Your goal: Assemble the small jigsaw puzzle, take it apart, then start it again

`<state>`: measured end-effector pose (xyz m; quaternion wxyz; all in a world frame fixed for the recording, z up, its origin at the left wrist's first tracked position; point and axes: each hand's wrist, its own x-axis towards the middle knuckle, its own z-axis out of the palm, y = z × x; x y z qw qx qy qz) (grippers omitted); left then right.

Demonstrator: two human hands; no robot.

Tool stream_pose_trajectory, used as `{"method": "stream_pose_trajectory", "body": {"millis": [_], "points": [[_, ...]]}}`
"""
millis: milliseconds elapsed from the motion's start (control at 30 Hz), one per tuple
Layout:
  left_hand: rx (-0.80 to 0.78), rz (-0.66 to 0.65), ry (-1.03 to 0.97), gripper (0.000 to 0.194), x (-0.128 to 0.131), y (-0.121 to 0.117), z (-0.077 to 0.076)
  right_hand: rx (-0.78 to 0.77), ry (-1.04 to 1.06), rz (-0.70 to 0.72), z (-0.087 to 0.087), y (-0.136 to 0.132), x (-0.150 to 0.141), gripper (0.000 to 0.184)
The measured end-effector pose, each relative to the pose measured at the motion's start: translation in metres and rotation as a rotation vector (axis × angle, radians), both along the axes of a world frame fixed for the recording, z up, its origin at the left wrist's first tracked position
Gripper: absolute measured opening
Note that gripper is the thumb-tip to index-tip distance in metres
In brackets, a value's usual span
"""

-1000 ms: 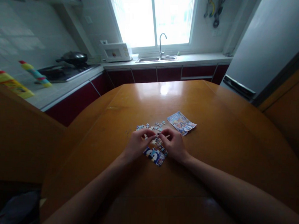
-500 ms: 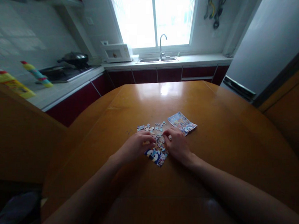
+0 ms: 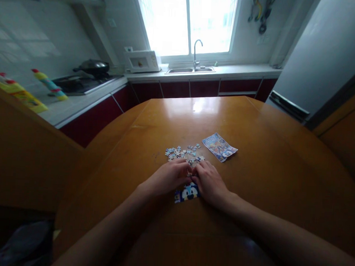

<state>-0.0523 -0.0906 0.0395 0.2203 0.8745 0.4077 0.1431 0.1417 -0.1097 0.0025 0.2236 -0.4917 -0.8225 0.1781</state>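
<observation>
An assembled strip of jigsaw puzzle [image 3: 189, 193], with a blue-and-white cartoon face, lies on the wooden table just below my hands. My left hand [image 3: 172, 175] is bent over its upper left side, with curled fingers and thumb near the middle. From the right, my right hand [image 3: 211, 181] rests by the strip's right end, its thumb and fingertips pinched together at a small puzzle piece [image 3: 190, 174]. The fingertips of both hands almost meet, and what the left ones hold is hidden. Loose puzzle pieces [image 3: 177, 152] are spread beyond the fingers.
A creased picture sheet [image 3: 219, 146] lies to the right of the loose pieces. Past the table [image 3: 154, 120] are a counter with a sink [image 3: 194, 70], a microwave [image 3: 143, 61] and a pan [image 3: 93, 66] on the stove. A fridge [image 3: 313, 56] stands at the right.
My hands have come closer together, their fingertips lower, near the assembled strip's upper edge. The strip has turned, its face now nearer the right end. The view has shifted slightly.
</observation>
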Motion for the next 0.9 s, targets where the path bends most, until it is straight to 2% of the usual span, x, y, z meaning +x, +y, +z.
{"method": "stream_pose_trajectory", "body": {"millis": [133, 267, 400, 500, 567, 667, 733, 800, 900], "points": [[-0.03, -0.024, -0.025, 0.006, 0.001, 0.001, -0.004, 0.017, 0.078, 0.025, -0.004, 0.003, 0.0, 0.01], [-0.045, 0.011, -0.045, 0.008, -0.001, 0.004, -0.008, 0.035, 0.239, 0.072, -0.007, 0.012, 0.002, 0.016], [-0.006, 0.061, -0.038, 0.003, -0.004, 0.006, -0.011, 0.048, 0.3, -0.037, -0.008, 0.025, 0.007, 0.016], [0.034, 0.113, -0.032, 0.008, -0.003, 0.005, -0.01, 0.055, 0.262, -0.125, -0.003, 0.027, 0.013, 0.02], [0.032, 0.113, -0.036, 0.009, -0.002, 0.003, -0.008, 0.035, 0.223, -0.131, 0.004, 0.023, 0.015, 0.023], [-0.051, 0.003, -0.029, 0.008, 0.002, -0.001, -0.003, -0.058, 0.093, -0.048, 0.018, 0.007, 0.015, 0.014], [-0.118, -0.058, -0.027, 0.012, 0.003, -0.004, 0.0, -0.108, -0.027, 0.025, 0.024, -0.003, 0.014, 0.019], [-0.161, -0.07, -0.024, 0.018, 0.003, -0.006, 0.002, -0.139, -0.1, 0.053, 0.026, -0.01, 0.013, 0.023], [-0.207, -0.069, -0.014, 0.019, 0.003, -0.008, 0.002, -0.168, -0.105, 0.062, 0.024, -0.011, 0.014, 0.022]]}}
